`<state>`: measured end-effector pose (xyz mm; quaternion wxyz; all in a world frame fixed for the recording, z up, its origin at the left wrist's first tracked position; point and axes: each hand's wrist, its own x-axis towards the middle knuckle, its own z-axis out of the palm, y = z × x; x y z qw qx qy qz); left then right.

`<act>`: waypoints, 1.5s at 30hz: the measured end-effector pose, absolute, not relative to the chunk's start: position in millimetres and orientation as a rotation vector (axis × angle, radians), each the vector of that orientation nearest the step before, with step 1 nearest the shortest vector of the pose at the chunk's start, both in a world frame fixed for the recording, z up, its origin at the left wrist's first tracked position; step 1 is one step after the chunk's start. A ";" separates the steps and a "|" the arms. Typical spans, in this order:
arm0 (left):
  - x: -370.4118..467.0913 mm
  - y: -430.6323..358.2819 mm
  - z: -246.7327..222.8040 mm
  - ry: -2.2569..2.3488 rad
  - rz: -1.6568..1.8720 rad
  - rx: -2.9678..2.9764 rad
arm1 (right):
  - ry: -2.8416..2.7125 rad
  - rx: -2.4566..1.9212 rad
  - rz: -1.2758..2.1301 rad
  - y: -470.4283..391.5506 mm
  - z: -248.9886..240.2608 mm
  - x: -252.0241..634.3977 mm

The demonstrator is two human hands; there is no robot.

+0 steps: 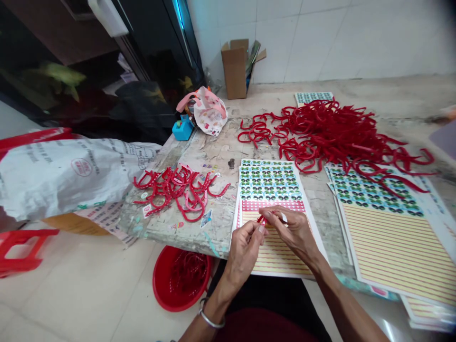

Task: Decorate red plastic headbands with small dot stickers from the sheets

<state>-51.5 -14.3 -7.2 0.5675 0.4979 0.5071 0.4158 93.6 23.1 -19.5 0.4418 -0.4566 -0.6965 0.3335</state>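
Note:
Above a printed sticker sheet (281, 256), my left hand (245, 249) and my right hand (294, 232) meet. Both are closed, pinching a small red strip (261, 220) between thumbs and fingertips; most of it is hidden by the fingers. A small white piece (284, 218) shows at the right hand's fingers; I cannot tell if it is paper or a sticker. The sheet has rows of green and blue figures at the top, a pink dotted band and yellow striped rows below. Curved red strips with pale spots (171, 190) lie in a loose pile to the left.
A large heap of plain red strips (331, 128) lies at the back right, partly over more sticker sheets (402, 242). A blue tape dispenser (183, 129), a patterned bag (210, 111) and a cardboard box (235, 71) stand behind. Below the table edge is a red basket (160, 285).

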 end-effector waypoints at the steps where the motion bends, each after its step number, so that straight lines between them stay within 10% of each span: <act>1: -51.5 -14.4 -7.0 1.190 0.978 1.168 | -1.717 -1.123 0.847 23.4 -19.6 92.9; 16: -47.3 -19.7 -7.1 1.210 1.037 1.127 | -1.325 -1.205 1.315 28.2 -30.5 96.2; 45: -45.9 -16.7 2.6 1.036 0.923 1.160 | -1.489 -1.207 1.037 18.3 -21.8 96.6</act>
